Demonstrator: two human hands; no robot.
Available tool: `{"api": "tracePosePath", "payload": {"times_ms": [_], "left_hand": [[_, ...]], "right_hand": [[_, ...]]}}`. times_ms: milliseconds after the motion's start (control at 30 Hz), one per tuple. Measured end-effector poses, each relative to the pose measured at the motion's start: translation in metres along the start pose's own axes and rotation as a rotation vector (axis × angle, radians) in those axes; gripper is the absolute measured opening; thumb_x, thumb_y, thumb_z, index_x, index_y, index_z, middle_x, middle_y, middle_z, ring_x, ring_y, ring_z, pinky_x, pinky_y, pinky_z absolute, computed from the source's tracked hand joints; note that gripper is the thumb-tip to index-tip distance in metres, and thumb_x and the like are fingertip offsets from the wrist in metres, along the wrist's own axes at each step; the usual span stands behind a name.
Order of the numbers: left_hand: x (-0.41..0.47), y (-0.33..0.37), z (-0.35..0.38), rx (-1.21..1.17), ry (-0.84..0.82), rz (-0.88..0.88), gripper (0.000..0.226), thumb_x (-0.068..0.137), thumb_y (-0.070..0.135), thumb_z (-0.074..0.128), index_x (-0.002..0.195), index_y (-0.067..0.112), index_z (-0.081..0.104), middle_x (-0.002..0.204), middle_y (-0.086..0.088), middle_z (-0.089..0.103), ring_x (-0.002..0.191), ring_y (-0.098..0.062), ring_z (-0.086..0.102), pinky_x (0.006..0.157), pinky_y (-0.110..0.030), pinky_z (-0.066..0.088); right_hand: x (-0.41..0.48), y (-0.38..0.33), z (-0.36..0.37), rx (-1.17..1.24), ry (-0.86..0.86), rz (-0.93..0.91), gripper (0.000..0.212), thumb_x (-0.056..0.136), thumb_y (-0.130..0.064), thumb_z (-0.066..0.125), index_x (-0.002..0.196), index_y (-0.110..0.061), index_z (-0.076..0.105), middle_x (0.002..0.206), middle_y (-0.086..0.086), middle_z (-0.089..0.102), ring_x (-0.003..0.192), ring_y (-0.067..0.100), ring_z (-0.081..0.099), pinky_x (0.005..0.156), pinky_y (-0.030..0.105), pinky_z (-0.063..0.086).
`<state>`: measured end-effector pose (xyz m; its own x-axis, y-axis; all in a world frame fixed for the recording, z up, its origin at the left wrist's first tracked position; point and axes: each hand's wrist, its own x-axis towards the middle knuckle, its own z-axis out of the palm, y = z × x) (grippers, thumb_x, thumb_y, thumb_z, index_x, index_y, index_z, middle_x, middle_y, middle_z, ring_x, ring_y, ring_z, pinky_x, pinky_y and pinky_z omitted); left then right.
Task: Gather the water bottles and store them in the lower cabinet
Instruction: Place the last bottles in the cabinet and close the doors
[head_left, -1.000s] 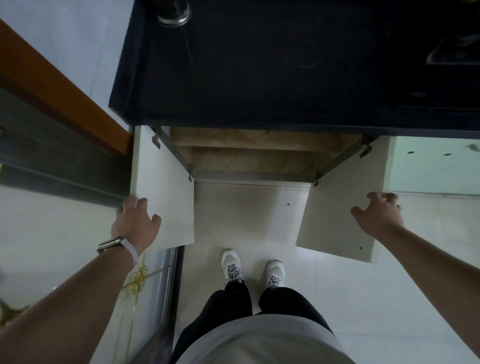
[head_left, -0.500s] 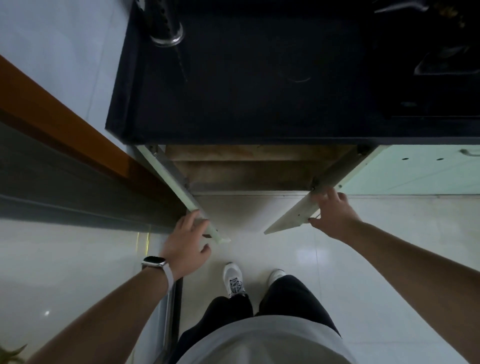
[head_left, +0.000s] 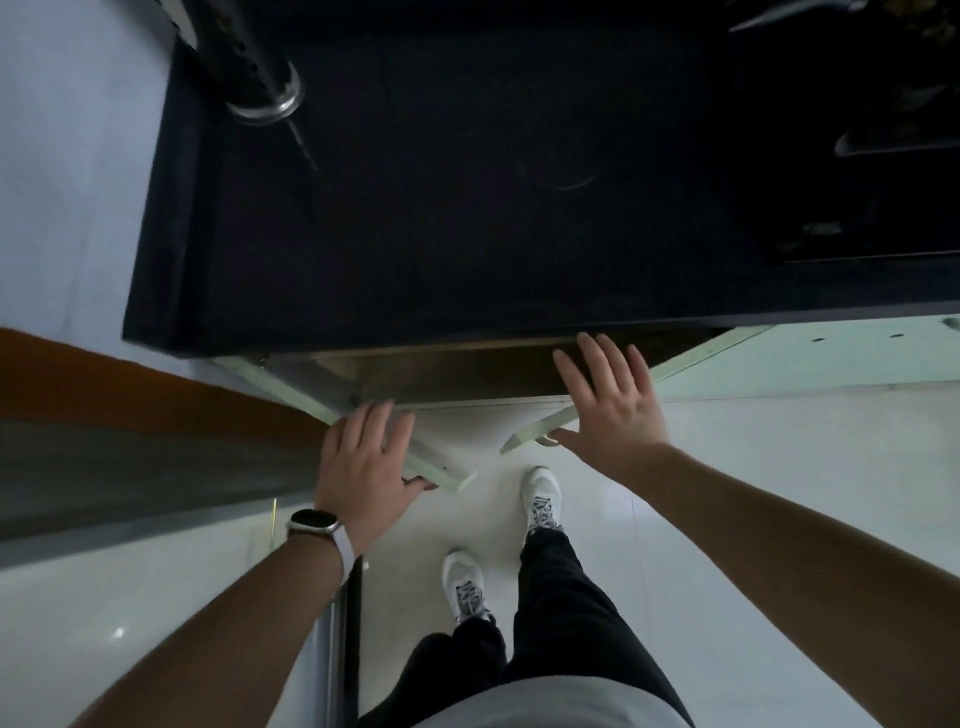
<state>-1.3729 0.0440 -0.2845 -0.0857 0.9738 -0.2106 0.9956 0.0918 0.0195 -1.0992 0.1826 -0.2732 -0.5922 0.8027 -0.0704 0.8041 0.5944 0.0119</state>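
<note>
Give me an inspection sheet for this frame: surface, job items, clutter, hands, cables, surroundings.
Surface: dark countertop, mostly bare.
Job's things: no water bottles seen; lower cabinet doors both partly open.
Clutter: metal cylinder at the counter's back left; dark items far right, unclear.
Grippers: left hand flat on left door; right hand flat on right door; both empty.
Cables: nothing seen.
Surroundings: pale tiled floor, wooden frame at left.

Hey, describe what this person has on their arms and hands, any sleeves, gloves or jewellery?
Both forearms are bare, with no sleeves or gloves in view. The left hand has a smartwatch at the wrist, with a dark rounded-rectangle face on a white strap. The right hand and wrist carry nothing visible, no ring or band.
</note>
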Motion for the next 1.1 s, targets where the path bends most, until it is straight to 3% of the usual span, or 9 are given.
{"api": "tracePosePath", "payload": {"times_ms": [200,400,733,933,1100], "left_hand": [[0.059,0.023,-0.009,-0.011,0.156,-0.008,0.101,0.062,0.051,0.091,0.143,0.013,0.045,0.148,-0.023,0.047,0.136,-0.041,0.041,0.107,-0.061,0.041],[0.103,0.028,-0.015,0.006,0.213,-0.063,0.089,0.070,0.046,0.087,0.141,0.008,0.051,0.144,-0.021,0.051,0.132,-0.041,0.046,0.104,-0.058,0.043],[0.130,0.044,-0.025,0.019,0.247,-0.120,0.068,0.076,0.025,0.080,0.137,0.007,0.055,0.133,-0.021,0.057,0.120,-0.042,0.052,0.095,-0.056,0.047],[0.114,0.054,-0.049,-0.092,0.149,-0.034,0.063,0.079,0.019,0.081,0.137,0.014,0.060,0.138,-0.018,0.057,0.128,-0.040,0.053,0.098,-0.053,0.049],[0.081,0.042,-0.084,-0.154,0.232,0.020,0.055,0.084,0.021,0.077,0.136,0.015,0.062,0.138,-0.013,0.059,0.129,-0.035,0.055,0.101,-0.050,0.048]], "right_hand": [[0.039,0.012,0.010,0.013,0.056,-0.116,0.108,0.068,-0.064,0.077,0.150,-0.014,0.026,0.154,0.018,0.035,0.142,0.039,0.029,0.116,0.058,0.016],[0.069,0.009,0.015,0.007,0.077,-0.090,0.096,0.069,-0.057,0.080,0.146,-0.013,0.042,0.146,0.019,0.043,0.135,0.040,0.039,0.112,0.061,0.024],[0.082,0.004,0.016,0.015,0.141,-0.044,0.072,0.075,-0.018,0.070,0.143,-0.017,0.047,0.139,0.016,0.050,0.127,0.038,0.046,0.108,0.059,0.031],[0.080,-0.001,-0.012,-0.002,-0.066,-0.013,0.073,0.077,-0.027,0.073,0.144,-0.017,0.044,0.144,0.012,0.045,0.132,0.033,0.041,0.112,0.054,0.030],[0.062,-0.009,-0.058,0.002,-0.102,0.008,0.053,0.093,-0.037,0.052,0.142,-0.020,0.040,0.147,0.005,0.038,0.135,0.026,0.035,0.117,0.046,0.020]]}}
